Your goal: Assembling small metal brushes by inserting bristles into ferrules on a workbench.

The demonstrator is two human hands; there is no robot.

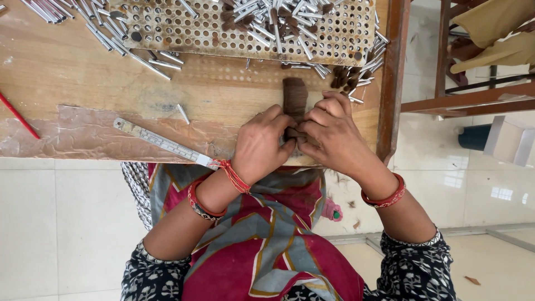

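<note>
Both hands met at the near edge of the wooden table (67,72), close to its right end. The left hand (261,146) and the right hand (330,138) were curled shut around the near end of a bundle of brown fibre (294,97), thumbs and fingertips pressed together where the two hands touched. The far part of the bundle lay flat on the wood, pointing away from the person, so the table seemed to carry its weight while the fingers pinched a small portion at the near end; exactly how much they held was hidden under the knuckles.

Just beyond the bundle sat a perforated metal plate (184,33), with many thin metal tubes (262,17) lying loose across it and spilling off its left and right edges. Some tubes near the right edge had brown tufts (346,78) at their ends, and these lay within easy reach of the right hand. A steel ruler (161,143) rested at a slant to the left of the left hand, its near end touching the wrist area beside a red thread bracelet (234,174). A red pencil-like stick (16,116) lay at the far left. One lone tube (183,113) lay apart between the ruler and the plate.
</note>
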